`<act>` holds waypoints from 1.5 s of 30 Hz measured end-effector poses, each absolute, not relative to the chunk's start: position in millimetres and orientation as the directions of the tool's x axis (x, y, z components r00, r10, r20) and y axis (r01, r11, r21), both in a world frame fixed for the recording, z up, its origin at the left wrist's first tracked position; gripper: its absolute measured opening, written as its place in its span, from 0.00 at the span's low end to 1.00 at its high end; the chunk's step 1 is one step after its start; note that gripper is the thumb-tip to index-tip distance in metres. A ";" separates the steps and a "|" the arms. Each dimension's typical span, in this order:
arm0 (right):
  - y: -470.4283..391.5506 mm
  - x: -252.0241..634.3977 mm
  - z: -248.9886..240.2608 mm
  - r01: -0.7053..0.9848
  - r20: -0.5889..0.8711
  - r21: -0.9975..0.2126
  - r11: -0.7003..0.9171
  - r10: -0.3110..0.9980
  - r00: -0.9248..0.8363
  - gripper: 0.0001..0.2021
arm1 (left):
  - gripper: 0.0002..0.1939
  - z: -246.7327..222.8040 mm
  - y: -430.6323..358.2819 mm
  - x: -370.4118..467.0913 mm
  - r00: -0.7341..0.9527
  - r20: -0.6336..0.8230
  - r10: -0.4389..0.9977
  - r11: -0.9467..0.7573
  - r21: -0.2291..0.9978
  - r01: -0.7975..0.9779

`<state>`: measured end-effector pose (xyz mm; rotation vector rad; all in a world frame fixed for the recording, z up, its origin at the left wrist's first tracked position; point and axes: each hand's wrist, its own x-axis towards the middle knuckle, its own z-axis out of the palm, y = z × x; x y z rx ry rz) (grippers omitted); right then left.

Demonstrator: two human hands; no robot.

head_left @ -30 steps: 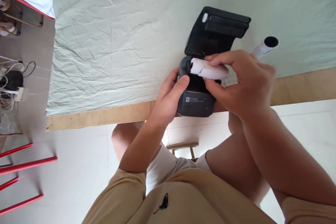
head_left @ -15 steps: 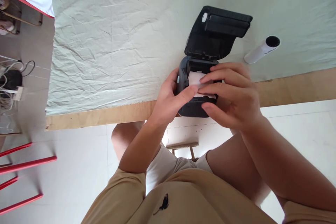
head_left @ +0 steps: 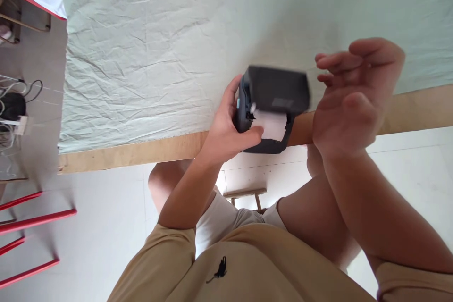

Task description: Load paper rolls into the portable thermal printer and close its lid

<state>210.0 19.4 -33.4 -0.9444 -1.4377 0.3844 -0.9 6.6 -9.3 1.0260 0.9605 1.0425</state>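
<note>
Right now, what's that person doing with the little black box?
A person sits at a table covered with a pale green cloth. Their left hand holds a small black printer at the table's edge, thumb resting by the white paper sticking out of its front. The printer's lid is down. Their right hand is open in the air just right of the printer, touching nothing.

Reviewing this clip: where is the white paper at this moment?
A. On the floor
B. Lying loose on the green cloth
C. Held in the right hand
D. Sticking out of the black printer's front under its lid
D: the white paper juts from the black printer, pinned by the left hand; the right hand is open and empty.
</note>
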 end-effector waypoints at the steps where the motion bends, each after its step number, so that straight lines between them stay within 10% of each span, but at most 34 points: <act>1: 16.5 210.4 -32.4 0.316 0.650 -0.747 0.586 0.743 0.159 0.26 | 0.52 -9.4 6.6 -1.1 0.229 -0.129 0.965 0.177 0.963 -0.205; 12: 10.2 211.9 -36.1 0.396 0.380 -0.821 0.412 0.911 -0.159 0.29 | 0.25 -8.4 8.1 0.4 0.247 -0.176 0.953 0.236 0.942 -0.240; 37: 7.0 215.4 -27.9 0.365 0.386 -0.831 0.420 0.907 -0.166 0.38 | 0.18 -10.9 13.4 11.0 0.014 -0.222 0.975 0.201 0.847 -0.492; 45: 0.9 205.8 -15.5 0.332 0.547 -0.802 0.497 0.834 0.072 0.12 | 0.20 -1.1 10.7 12.0 0.210 -0.201 0.957 0.271 0.878 -0.394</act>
